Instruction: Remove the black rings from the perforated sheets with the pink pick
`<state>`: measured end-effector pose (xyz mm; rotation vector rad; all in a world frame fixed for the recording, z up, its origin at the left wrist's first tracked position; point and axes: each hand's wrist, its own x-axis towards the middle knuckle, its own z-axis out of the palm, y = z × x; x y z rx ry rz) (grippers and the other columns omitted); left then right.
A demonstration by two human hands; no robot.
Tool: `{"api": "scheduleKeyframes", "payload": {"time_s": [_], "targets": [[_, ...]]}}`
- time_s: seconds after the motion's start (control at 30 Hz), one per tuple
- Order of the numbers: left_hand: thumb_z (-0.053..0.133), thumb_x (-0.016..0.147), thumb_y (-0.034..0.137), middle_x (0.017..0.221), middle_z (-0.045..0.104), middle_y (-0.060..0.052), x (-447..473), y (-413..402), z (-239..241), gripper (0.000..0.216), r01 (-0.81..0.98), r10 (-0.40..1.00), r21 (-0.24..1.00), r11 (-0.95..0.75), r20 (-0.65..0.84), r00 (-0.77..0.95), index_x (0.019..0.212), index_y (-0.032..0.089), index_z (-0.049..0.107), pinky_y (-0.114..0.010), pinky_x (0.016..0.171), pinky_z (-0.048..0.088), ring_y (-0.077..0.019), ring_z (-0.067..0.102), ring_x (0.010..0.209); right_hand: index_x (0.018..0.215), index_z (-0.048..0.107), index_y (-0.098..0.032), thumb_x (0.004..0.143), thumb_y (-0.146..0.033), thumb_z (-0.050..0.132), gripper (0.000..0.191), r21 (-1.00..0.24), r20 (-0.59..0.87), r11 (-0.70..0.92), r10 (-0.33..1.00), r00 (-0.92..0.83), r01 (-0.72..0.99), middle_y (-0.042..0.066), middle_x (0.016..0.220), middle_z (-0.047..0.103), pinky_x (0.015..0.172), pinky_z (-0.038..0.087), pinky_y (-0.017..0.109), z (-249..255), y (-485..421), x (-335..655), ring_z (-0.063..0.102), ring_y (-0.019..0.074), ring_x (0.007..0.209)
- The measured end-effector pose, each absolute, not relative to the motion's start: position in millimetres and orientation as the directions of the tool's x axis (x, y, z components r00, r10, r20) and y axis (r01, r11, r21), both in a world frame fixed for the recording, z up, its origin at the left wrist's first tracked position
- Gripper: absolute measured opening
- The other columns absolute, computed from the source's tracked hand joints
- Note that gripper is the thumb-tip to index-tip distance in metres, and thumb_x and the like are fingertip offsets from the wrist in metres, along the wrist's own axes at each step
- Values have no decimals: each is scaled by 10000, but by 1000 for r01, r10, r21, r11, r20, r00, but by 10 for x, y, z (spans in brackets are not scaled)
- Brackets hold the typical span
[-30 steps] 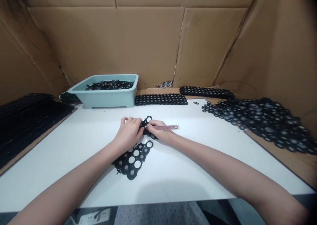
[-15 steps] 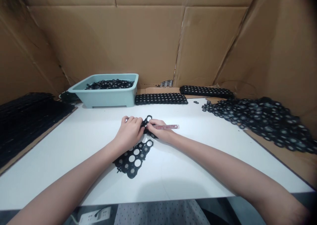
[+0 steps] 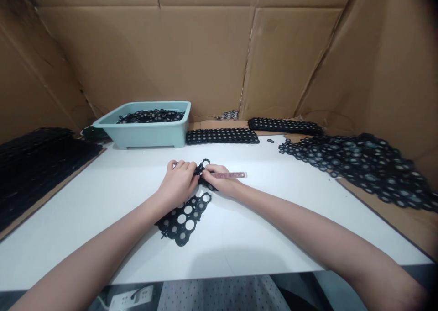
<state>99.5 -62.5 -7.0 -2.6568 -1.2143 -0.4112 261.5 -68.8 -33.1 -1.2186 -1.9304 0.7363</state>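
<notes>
"Left hand point(image 3: 179, 178) curled tight on the black perforated piece point(image 3: 200, 169), between both hands. Right hand point(image 3: 221, 184)?"

"Pinching a slim tool point(image 3: 236, 175). Partway, I'd judge: the nearer sheet point(image 3: 187, 217) shows white holes and greyed ones; the right-hand heap point(image 3: 362, 165) looks left to do."

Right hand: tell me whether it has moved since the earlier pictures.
No, not visibly: the right hand keeps its place against the teal basin, with no clear shift in any direction.
</notes>
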Motion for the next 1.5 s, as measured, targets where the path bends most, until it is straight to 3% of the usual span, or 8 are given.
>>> {"api": "scheduleKeyframes", "payload": {"time_s": [0.23,0.5,1.0,1.5], "targets": [[317,835,259,846,561,-74,996,-632,-91,151,785,738,4,-620,344,581,824,169,438,-406,827,285,-220,481,838,596,362,-176,828,-357,335,295,-780,271,383,919,-285,495,-29,593,419,511,250,234,-348,-674,2613,390,98,559],[344,830,278,854,550,-56,1014,-620,-110,131,806,801,195,-559,378,464,869,176,417,-400,842,278,-209,483,848,603,365,-172,832,-364,333,301,-786,273,390,915,-297,480,-23,615,436,520,262,233,-326,-665,2612,397,97,569],[385,815,284,785,546,-7,1007,-619,-61,90,731,842,438,-523,402,361,793,201,415,-374,829,294,-178,488,790,555,347,-170,829,-301,350,303,-760,373,437,899,-228,481,-15,613,422,534,260,241,-158,-767,2612,395,104,589],[400,800,297,776,555,-2,1009,-609,-51,94,713,863,497,-495,378,335,783,205,417,-379,832,305,-181,506,787,554,350,-170,824,-308,358,303,-802,355,420,907,-227,425,-21,589,412,525,257,237,-182,-751,2616,386,102,574]]}}
